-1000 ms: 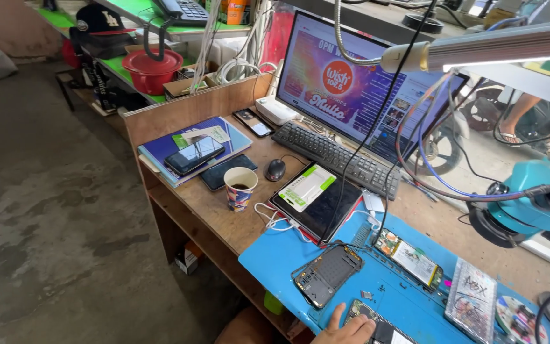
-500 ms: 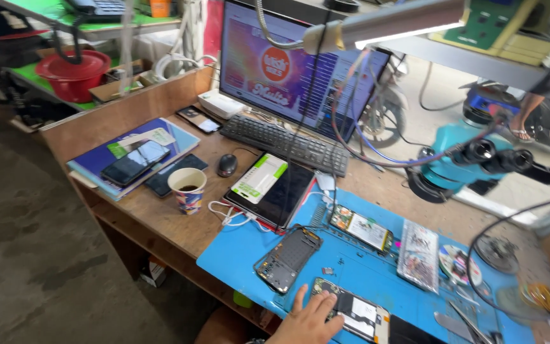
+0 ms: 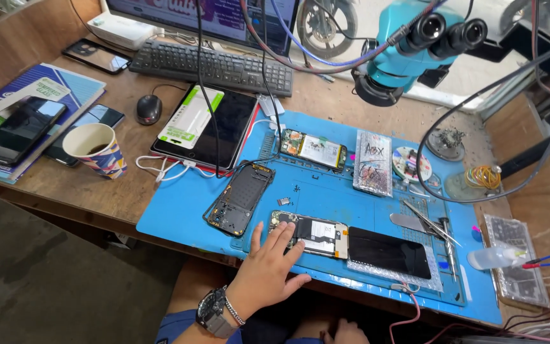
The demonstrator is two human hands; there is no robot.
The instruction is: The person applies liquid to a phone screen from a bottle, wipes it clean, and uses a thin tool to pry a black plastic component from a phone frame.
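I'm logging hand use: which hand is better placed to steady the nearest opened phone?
Left, probably. The left hand lies flat with fingers on the opened phone on the blue mat; the right hand sits low below the desk edge, touching nothing on the mat.

Lit monitor screen (image 3: 224, 16) at top, dark tablet (image 3: 214, 127) mid-desk, black phone screen (image 3: 389, 253) on blue mat (image 3: 179, 210)

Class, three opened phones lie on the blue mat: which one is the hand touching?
The left hand rests on the opened phone at the mat's near edge; the dark frame and far phone lie untouched.
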